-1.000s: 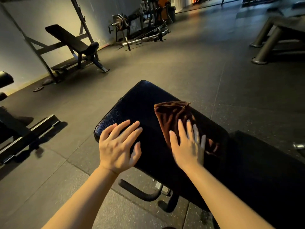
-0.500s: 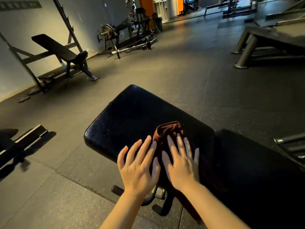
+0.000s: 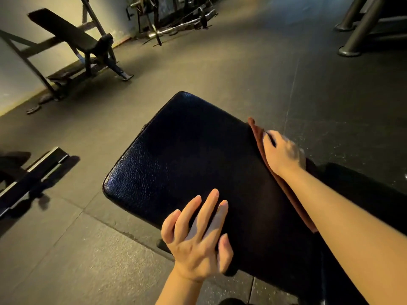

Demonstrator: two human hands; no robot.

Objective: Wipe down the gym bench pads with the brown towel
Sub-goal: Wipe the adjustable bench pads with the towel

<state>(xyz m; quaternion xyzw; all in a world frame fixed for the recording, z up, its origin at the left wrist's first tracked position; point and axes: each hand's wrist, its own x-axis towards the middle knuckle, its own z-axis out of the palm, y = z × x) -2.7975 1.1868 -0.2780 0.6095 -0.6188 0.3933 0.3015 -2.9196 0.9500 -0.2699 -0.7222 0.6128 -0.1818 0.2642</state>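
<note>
At frame right, right hand point(image 3: 283, 153) presses brown towel point(image 3: 257, 134) against pad point(image 3: 187, 155) edge, fingers blurred; left hand point(image 3: 198, 241) fingers spread, resting lower centre

The right hand point(image 3: 283, 154) has moved the brown towel point(image 3: 284, 183) from the pad point(image 3: 187, 155) centre to its right edge.

This is a gym: dark speckled rubber floor tiles point(image 3: 220, 69) cover the room, and a black padded bench pad point(image 3: 187, 164) fills the foreground. An incline bench point(image 3: 72, 38) on a metal frame stands by the pale wall point(image 3: 13, 69), with barbells point(image 3: 182, 25) (blurred, lying low on the floor) beyond it and thick metal machine legs point(image 3: 359, 29) at the upper right.
</note>
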